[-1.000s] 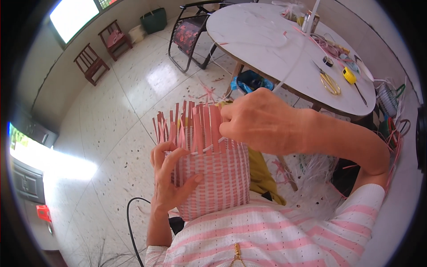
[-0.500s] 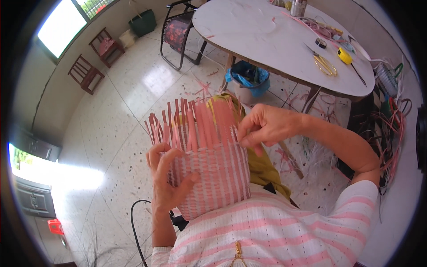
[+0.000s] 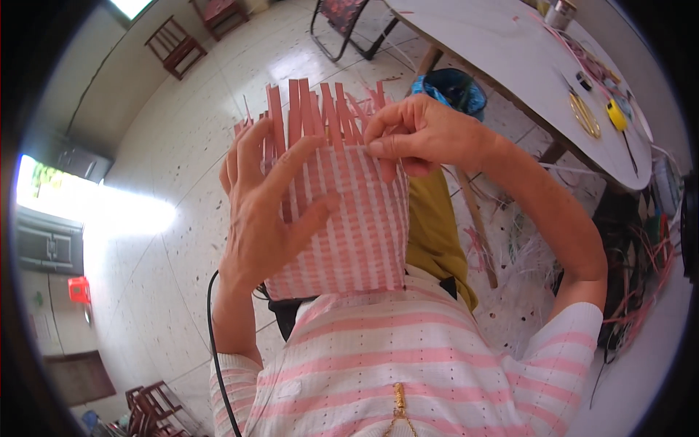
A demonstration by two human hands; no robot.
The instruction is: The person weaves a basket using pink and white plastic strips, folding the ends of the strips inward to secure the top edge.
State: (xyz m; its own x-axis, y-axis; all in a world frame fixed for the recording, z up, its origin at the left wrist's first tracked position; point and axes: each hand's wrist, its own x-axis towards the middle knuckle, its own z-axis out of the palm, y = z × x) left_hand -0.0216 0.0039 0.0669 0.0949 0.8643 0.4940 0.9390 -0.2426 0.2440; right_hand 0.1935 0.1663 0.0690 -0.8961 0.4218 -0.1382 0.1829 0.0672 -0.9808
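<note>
A pink-and-white woven basket (image 3: 357,233) rests against my lap, its body a checked weave. Loose flat pink strips (image 3: 297,113) stand up from its upper rim, uneven in length. My left hand (image 3: 255,211) grips the basket's left side, thumb across the near face and fingers reaching over the rim. At the right end of the rim, my right hand (image 3: 429,138) has thumb and index finger pinched on a pink strip; the fingers hide most of what lies between them.
On the white table (image 3: 502,65) at the upper right lie gold-handled scissors (image 3: 584,116) and a yellow tape measure (image 3: 616,114). A blue-lined bin (image 3: 455,91) stands by it. A wooden stick (image 3: 477,229) and strip scraps lie right of my legs. Chairs (image 3: 175,47) stand far left.
In the view, the basket and both hands sit higher, and the table has shifted right. My left hand reaches further over the rim; my right stays pinched at the rim's right end.
</note>
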